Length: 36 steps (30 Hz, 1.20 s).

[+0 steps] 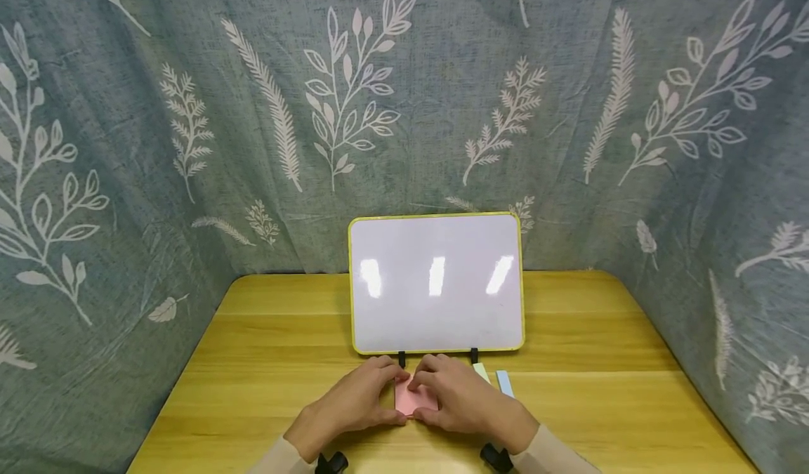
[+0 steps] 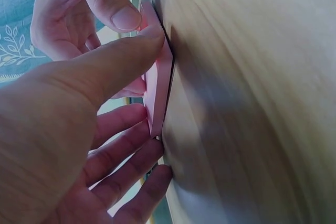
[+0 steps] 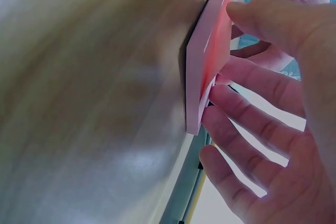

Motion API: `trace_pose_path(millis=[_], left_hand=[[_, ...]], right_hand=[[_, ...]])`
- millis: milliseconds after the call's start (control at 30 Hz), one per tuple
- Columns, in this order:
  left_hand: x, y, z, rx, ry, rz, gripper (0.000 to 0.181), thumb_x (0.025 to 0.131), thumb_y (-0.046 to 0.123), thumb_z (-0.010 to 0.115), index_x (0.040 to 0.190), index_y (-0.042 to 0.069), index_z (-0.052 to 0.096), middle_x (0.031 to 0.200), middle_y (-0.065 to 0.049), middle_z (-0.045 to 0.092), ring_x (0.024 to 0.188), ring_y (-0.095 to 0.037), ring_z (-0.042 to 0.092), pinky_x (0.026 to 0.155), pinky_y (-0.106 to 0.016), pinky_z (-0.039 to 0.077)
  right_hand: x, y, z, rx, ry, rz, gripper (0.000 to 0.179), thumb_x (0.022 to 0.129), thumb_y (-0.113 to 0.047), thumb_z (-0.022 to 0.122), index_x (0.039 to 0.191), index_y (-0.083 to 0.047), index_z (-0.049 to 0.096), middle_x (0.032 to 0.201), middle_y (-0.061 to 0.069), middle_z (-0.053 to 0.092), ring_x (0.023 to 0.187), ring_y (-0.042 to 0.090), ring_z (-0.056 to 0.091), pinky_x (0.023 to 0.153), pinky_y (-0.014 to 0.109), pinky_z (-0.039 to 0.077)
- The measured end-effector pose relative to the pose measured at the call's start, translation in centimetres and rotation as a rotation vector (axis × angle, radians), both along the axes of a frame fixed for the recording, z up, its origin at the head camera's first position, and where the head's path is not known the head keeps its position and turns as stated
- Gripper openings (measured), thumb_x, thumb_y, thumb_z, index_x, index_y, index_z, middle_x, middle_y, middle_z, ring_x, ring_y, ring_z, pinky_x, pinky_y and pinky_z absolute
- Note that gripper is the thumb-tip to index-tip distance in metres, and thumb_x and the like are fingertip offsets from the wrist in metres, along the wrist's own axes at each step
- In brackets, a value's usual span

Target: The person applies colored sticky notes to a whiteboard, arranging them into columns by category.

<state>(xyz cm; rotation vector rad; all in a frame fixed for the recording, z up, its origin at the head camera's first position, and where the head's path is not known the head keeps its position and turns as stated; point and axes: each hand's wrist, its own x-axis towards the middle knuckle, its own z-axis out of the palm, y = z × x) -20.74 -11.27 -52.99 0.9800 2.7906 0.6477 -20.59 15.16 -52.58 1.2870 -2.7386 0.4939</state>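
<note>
A pink sticky note pad lies flat on the wooden table in front of the whiteboard. My left hand grips it at the left side, thumb on the near edge and fingers at the far edge. Over the right half, my right hand pinches the top sheet, thumb near and fingers far. In the right wrist view this sheet bows up off the thick pad. Both thumbs nearly meet at the near edge. The left wrist view shows the pad's side with the left fingers beyond it.
The whiteboard with a yellow rim stands on black feet right behind the hands. A pale green strip and a blue strip lie to the right, partly behind the right hand. A patterned curtain surrounds the table.
</note>
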Motion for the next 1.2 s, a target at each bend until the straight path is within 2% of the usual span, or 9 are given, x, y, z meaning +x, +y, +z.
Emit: trace_pose_path(millis=[167,367,500,733,967,1200], left_hand=[[0.07,-0.08,0.10,0.026,-0.019,0.005,0.064,0.093,0.047,0.102,0.144,0.016,0.080,0.145,0.001,0.075,0.134,-0.016,0.069,0.118,-0.042,0.061],[0.08,-0.16,0.08,0.041,-0.020,-0.012,0.058,0.094,0.045,0.100,0.141,0.016,0.082,0.144,0.001,0.076,0.132,-0.015,0.070,0.115,-0.040,0.063],[0.08,-0.16,0.13,0.037,-0.027,-0.014,0.056,0.097,0.043,0.098,0.141,0.015,0.082,0.145,0.000,0.076,0.135,-0.017,0.071,0.118,-0.042,0.062],[0.04,0.06,0.26,0.058,-0.001,-0.013,0.048,0.098,0.034,0.098,0.137,0.012,0.084,0.139,-0.002,0.079,0.129,-0.017,0.072,0.114,-0.040,0.063],[0.19,0.17,-0.06,0.070,0.028,0.001,0.047,0.097,0.033,0.099,0.136,0.011,0.085,0.137,-0.003,0.080,0.127,-0.018,0.073,0.113,-0.040,0.064],[0.27,0.52,-0.61,0.119,0.060,0.063,0.043,0.096,0.030,0.100,0.133,0.014,0.086,0.129,0.000,0.081,0.118,-0.017,0.074,0.106,-0.040,0.064]], right_hand=[[0.06,-0.03,-0.08,0.005,0.019,0.010,0.021,0.106,-0.038,0.086,0.121,-0.023,0.084,0.127,-0.005,0.077,0.105,0.009,0.069,0.093,0.033,0.060],[0.24,-0.04,-0.33,-0.040,0.077,0.032,0.009,0.107,-0.021,0.084,0.116,-0.021,0.086,0.117,-0.005,0.083,0.104,0.011,0.077,0.094,0.033,0.066],[0.32,-0.04,-0.34,-0.038,0.078,0.028,0.011,0.108,-0.013,0.082,0.114,-0.020,0.087,0.115,-0.007,0.083,0.104,0.010,0.079,0.094,0.032,0.066],[0.17,-0.01,-0.46,-0.049,0.083,0.026,0.012,0.104,-0.011,0.085,0.110,-0.021,0.087,0.110,-0.009,0.082,0.099,0.007,0.077,0.091,0.029,0.065],[0.12,-0.30,-0.51,-0.037,0.076,-0.011,0.006,0.110,-0.020,0.082,0.110,-0.023,0.088,0.108,-0.011,0.081,0.096,0.004,0.075,0.088,0.027,0.064],[0.05,-0.14,-0.38,-0.097,0.052,-0.030,0.005,0.113,-0.017,0.078,0.113,-0.017,0.084,0.105,-0.008,0.084,0.092,0.004,0.075,0.083,0.024,0.063]])
